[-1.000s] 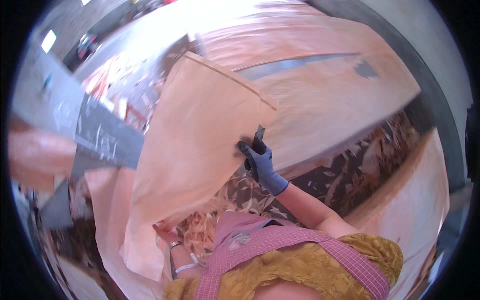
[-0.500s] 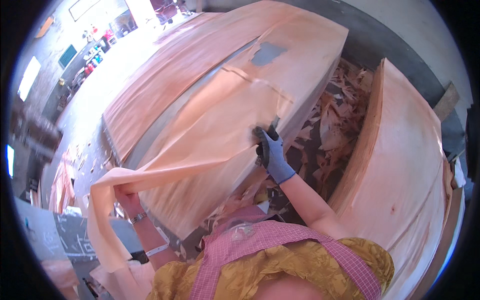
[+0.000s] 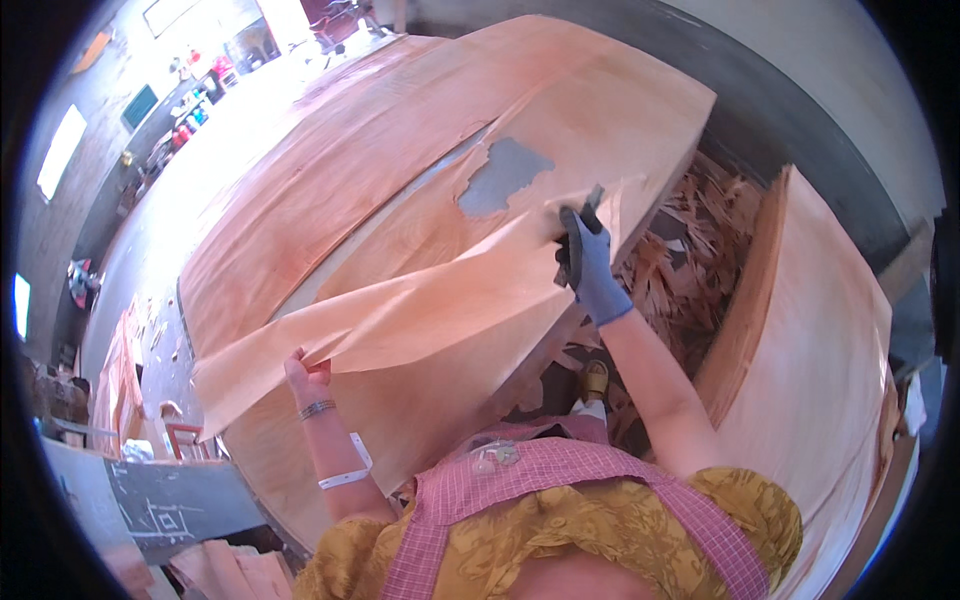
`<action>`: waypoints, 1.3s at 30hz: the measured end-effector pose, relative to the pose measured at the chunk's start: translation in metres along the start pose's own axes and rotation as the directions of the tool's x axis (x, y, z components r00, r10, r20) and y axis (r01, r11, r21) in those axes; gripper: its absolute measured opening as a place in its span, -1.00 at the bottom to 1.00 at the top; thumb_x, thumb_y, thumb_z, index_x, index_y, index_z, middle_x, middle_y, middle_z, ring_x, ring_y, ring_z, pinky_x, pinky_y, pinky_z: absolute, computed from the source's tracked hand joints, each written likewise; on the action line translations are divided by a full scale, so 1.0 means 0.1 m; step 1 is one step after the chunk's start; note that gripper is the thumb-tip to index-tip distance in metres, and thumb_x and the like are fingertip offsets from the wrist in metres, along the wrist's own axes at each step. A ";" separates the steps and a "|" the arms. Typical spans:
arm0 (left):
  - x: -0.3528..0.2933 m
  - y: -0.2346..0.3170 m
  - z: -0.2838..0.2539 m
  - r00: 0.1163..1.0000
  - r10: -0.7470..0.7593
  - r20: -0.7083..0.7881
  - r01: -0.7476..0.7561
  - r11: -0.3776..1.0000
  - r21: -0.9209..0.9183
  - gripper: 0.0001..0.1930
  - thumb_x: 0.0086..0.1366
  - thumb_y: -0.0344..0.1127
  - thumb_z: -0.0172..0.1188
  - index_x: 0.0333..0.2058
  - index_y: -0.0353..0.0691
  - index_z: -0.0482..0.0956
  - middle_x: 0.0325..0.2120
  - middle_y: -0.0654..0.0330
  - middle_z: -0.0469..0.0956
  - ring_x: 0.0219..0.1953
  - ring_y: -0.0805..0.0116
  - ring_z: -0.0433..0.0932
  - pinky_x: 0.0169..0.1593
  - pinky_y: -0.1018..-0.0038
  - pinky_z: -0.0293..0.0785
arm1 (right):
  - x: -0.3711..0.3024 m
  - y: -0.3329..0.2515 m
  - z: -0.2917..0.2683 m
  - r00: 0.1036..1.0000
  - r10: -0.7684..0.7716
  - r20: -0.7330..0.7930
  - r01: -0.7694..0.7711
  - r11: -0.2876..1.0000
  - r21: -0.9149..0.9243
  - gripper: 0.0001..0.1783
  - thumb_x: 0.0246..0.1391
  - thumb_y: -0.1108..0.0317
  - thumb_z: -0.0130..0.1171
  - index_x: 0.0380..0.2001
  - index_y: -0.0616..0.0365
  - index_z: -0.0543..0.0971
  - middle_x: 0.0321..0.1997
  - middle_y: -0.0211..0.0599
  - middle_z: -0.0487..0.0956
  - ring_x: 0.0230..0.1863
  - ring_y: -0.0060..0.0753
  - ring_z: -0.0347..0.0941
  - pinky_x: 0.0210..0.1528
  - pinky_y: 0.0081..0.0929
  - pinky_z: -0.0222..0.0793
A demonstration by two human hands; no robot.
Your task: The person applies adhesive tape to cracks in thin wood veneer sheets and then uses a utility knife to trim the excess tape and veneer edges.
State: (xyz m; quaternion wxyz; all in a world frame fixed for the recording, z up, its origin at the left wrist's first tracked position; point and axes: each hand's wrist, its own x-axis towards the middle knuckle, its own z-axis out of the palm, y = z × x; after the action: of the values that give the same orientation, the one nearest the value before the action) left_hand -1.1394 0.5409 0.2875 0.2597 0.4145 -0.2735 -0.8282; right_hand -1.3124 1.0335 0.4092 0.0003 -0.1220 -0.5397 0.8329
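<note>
My bare left hand (image 3: 308, 374) pinches the lower edge of a thin, pale wood veneer sheet (image 3: 400, 318) near its left end. My right hand (image 3: 590, 260), in a blue glove with dark fingers, is closed on the same sheet toward its right end. A small dark piece sticks up beyond the right fingers; whether it is a fingertip or a tool I cannot make out. Between the hands the sheet is lifted and creased, above a wide stack of veneer (image 3: 430, 135). A torn grey gap (image 3: 508, 175) shows in the stack's upper layer, just beyond the lifted sheet.
A second veneer stack (image 3: 820, 330) stands on the right. Torn veneer scraps (image 3: 665, 255) fill the floor gap between the stacks, where a sandalled foot (image 3: 594, 385) shows. More veneer pieces (image 3: 230, 568) lie at lower left, beside a grey board (image 3: 150, 500) with chalk marks.
Both hands have moved: the right up and to the right, the left rightward and slightly up. The sheet's hanging left end has spread out over the stack.
</note>
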 end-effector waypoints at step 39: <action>-0.12 -3.21 2.18 0.764 0.337 -0.551 -0.357 0.931 0.076 -0.91 0.07 -0.61 -0.03 -0.45 -0.28 0.34 -0.47 0.22 0.35 -0.50 0.36 0.43 -0.53 0.38 0.43 | 5.09 0.40 -1.09 0.801 0.528 0.283 -0.374 0.810 -0.453 -0.71 0.15 0.10 0.25 -0.24 0.02 0.47 -0.41 -0.37 0.53 -0.54 -0.44 0.55 -0.73 -0.57 0.18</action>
State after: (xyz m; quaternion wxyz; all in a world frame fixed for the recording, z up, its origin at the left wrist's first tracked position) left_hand -1.3785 0.8306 0.1899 0.4831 0.5744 -0.2442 -0.6140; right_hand -1.7786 1.1816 0.2275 -0.3340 -0.0760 -0.6312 0.6959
